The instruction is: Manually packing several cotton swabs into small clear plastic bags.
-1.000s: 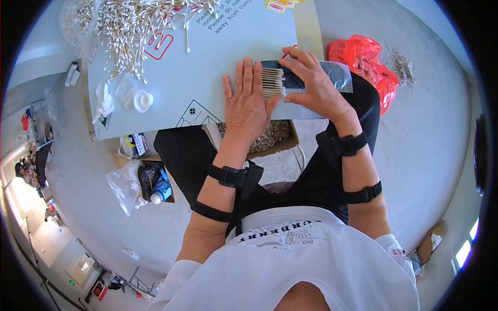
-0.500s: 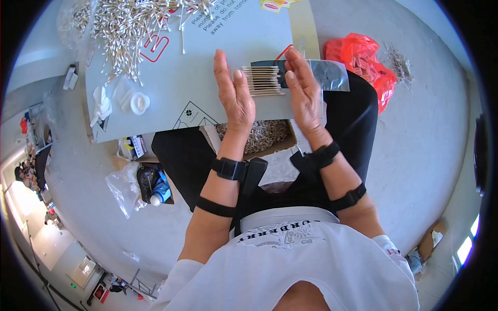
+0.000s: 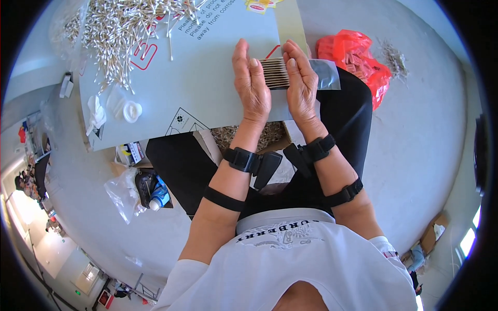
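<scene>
A neat row of cotton swabs (image 3: 275, 73) lies side by side on the pale board, their ends facing my two hands. My left hand (image 3: 252, 85) stands on edge at the left ends, fingers straight and held together. Against the right ends rests my right hand (image 3: 302, 85), likewise stretched out flat; the swab tips are hidden behind both hands. Neither hand's fingers wrap round anything. A shiny grey plastic bag (image 3: 327, 75) lies partly behind my right hand and sticks out past the board's edge.
A large loose heap of cotton swabs (image 3: 116, 39) covers the board's far left. Nearer sits a small round white container (image 3: 132, 111). Under the board is a carton of swabs (image 3: 249, 136). A red plastic bag (image 3: 358, 59) with pink packs lies to the right.
My left hand has moved right, up to the swabs' left ends, and the gap between my hands has narrowed. The row's ends, which showed before, are covered. The view has shifted slightly.
</scene>
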